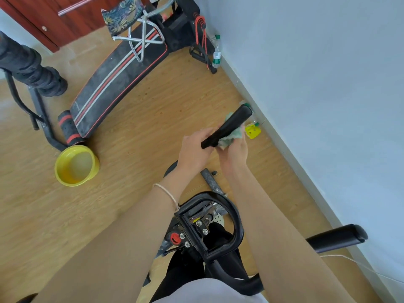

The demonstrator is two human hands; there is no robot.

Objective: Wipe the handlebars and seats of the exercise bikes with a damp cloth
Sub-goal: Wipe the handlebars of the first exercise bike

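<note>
I look down over an exercise bike; its black handlebar loop point(235, 217) sits below my arms. A black padded handlebar grip point(231, 125) points up and to the right in the middle of the view. My left hand point(193, 149) is closed around the grip's lower end. My right hand point(235, 149) presses a green cloth point(231, 137) against the grip's underside. Another black padded grip point(337, 237) sticks out at the lower right. The bike's seat is not in view.
A yellow basin point(65, 169) stands on the wooden floor at left. Beyond it lies a black sit-up bench point(118, 77) with a folding stool point(131, 20) on it. A water bottle point(216, 51) and a small yellow object point(252, 132) sit by the blue wall point(317, 84).
</note>
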